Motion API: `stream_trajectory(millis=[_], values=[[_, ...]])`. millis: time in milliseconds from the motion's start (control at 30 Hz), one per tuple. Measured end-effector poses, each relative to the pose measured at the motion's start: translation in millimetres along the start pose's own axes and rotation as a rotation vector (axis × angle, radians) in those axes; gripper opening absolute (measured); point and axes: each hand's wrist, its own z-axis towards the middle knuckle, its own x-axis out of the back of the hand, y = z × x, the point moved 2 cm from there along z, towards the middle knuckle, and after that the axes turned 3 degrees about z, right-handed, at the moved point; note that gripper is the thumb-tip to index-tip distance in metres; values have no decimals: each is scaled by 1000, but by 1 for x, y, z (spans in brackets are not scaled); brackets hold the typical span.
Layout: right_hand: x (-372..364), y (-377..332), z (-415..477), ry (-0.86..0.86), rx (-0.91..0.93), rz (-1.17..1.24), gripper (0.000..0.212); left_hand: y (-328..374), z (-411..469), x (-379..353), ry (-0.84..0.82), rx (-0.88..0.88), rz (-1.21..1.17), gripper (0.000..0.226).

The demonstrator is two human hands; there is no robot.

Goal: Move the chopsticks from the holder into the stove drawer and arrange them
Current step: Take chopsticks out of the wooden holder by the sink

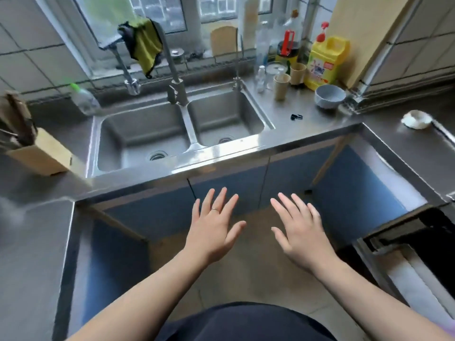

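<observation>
Left hand and right hand hover splayed, empty — steel double sink ahead.

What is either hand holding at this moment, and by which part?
Nothing is held. The left hand and the right hand both hover with fingers spread, in front of the sink, touching no object.

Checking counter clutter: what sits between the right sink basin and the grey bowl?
Head view: a small black object, likely a clip, lies on the steel counter between the right sink basin and the grey bowl.
</observation>
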Motion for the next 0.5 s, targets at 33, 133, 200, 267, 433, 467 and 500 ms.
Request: stream_trajectory(millis=[33,133,200,267,433,467,500], values=[[-1,-18,15,-1,39,-2,64,-20,-4,5,7,45,-10,69],[-5,-70,56,-7,151,21,65,-74,-19,17,46,199,-58,70],[-10,-103,80,-25,229,32,66,-105,-29,23,78,311,-94,73],[-16,-132,103,-43,317,41,67,-134,-38,29,115,414,-122,75],[-33,-202,164,-94,505,87,66,-200,-54,37,232,627,-181,72],[-37,-215,178,-103,543,98,65,-213,-55,38,248,669,-183,72],[-41,-228,192,-115,583,105,65,-226,-56,40,262,712,-180,71]])
